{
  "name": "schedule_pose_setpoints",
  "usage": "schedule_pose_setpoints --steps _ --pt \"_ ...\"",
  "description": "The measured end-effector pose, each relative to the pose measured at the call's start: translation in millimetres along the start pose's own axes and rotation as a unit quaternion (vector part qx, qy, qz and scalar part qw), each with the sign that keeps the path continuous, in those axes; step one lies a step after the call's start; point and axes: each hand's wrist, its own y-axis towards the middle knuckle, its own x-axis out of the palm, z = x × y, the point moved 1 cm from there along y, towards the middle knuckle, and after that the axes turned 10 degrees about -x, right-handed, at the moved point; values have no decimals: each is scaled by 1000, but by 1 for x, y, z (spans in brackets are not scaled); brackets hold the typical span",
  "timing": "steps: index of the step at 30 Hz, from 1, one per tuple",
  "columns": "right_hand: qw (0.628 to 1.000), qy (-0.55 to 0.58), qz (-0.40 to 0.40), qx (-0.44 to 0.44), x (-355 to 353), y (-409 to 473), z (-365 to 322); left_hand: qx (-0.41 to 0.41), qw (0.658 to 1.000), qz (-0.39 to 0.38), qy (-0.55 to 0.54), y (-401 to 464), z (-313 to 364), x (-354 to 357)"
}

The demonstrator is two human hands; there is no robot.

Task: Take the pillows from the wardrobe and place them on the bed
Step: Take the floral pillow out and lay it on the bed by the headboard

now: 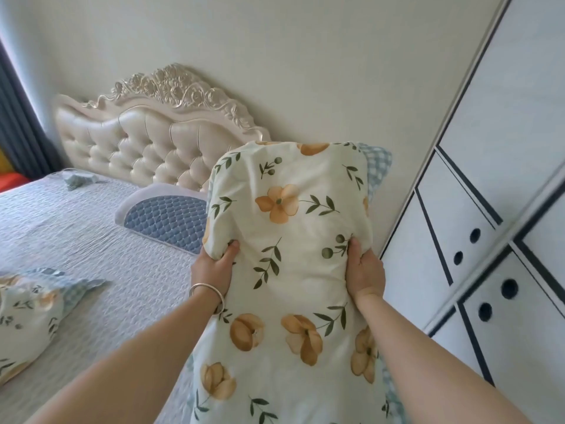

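I hold a cream pillow printed with orange flowers and green leaves upright in front of me, over the right side of the bed. My left hand, with a silver bangle on the wrist, grips its left edge. My right hand grips its right edge. A second floral pillow lies on the bed at the lower left. A blue quilted pillow lies by the headboard. The wardrobe stands at the right, its white doors closed.
A tufted cream headboard with carved trim backs the bed against the wall. A small folded cloth lies near the headboard at left. A dark curtain hangs at the far left.
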Motion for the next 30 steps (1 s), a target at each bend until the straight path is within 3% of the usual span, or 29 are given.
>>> schedule_pose_setpoints --steps 14,21,30 --pt "999 25 -48 7 145 234 41 -22 999 48 10 216 52 102" --pt "985 25 -172 -14 246 366 70 -72 985 155 -5 313 54 148" --pt "937 26 -348 -27 366 486 67 -181 942 279 -46 411 54 175"
